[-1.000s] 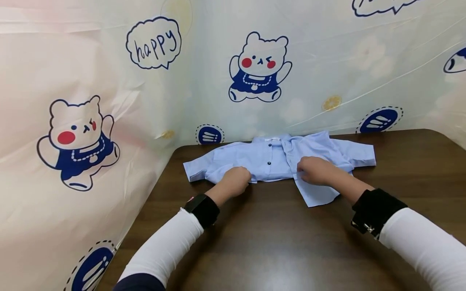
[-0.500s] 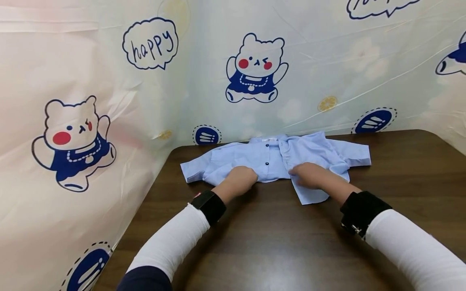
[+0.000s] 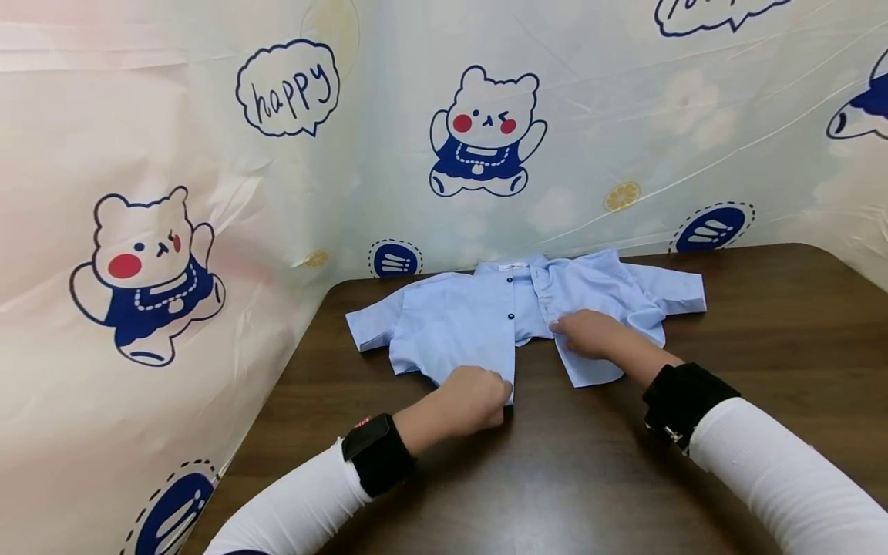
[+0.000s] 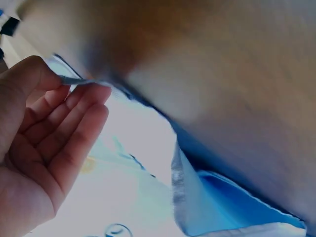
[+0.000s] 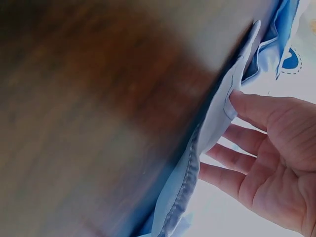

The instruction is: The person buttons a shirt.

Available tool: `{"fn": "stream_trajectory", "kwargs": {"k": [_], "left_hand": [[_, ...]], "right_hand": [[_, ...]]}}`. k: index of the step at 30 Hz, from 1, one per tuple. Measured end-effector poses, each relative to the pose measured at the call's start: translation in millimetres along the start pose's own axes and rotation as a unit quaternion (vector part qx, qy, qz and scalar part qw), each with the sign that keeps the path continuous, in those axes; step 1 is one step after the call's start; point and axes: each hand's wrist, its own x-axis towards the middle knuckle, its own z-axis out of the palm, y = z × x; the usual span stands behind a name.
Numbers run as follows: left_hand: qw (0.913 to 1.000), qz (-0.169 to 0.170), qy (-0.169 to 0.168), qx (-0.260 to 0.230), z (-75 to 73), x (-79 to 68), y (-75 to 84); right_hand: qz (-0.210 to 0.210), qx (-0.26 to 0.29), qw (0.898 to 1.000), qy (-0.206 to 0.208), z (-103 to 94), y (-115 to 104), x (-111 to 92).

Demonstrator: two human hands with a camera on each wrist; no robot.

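A light blue short-sleeved shirt (image 3: 451, 324) with dark buttons lies spread near the table's far edge, collar away from me. My left hand (image 3: 468, 401) pinches the lower corner of its left front panel between thumb and forefinger. In the left wrist view, that hand's other fingers (image 4: 74, 133) lie under the lifted hem. On the other front panel, my right hand (image 3: 590, 333) holds the cloth near its inner edge. Its thumb (image 5: 252, 106) presses the fabric in the right wrist view, and the fingertips meet the hem below. Between the panels, the shirt's back shows.
The shirt lies on a dark brown wooden table (image 3: 555, 478) with rounded far corners. Close behind the table hangs a pale curtain (image 3: 597, 139) printed with cartoon bears; it also runs along the left side.
My left hand has slid right along the hem, then drawn the left front panel down toward me, unfolding it. My right hand has shifted slightly left and stays on its panel.
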Motion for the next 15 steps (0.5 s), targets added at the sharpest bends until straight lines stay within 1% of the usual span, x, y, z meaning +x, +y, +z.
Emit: {"fn": "stream_trajectory", "kwargs": {"k": [3, 5, 7, 10, 12, 14, 15], "left_hand": [[0.9999, 0.000, -0.015, -0.003, 2.4, -1.0, 5.0], [0.9991, -0.005, -0.029, -0.029, 3.7, 0.8, 2.1], [0.9962, -0.022, -0.038, -0.076, 2.3, 4.5, -5.4], [0.9875, -0.064, -0.045, -0.137, -3.4, 12.5, -21.9], [0.9825, -0.088, -0.055, -0.155, -8.4, 17.7, -32.3], [0.9790, -0.097, -0.082, -0.159, -11.6, 20.9, -39.2], [0.9774, -0.096, -0.100, -0.160, -12.8, 21.5, -40.6]], "right_hand": [[0.002, -0.002, 1.000, 0.000, 0.5, 0, 1], [0.002, 0.003, 1.000, 0.002, 0.4, -1, 1], [0.014, 0.013, 1.000, 0.012, 0.4, -2, 0], [0.056, 0.027, 0.998, 0.022, 0.3, -7, -2], [0.088, 0.033, 0.995, 0.018, 0.7, -12, -3], [0.107, 0.035, 0.994, 0.011, 1.6, -18, -5], [0.108, 0.035, 0.993, 0.009, 2.1, -20, -6]]}}
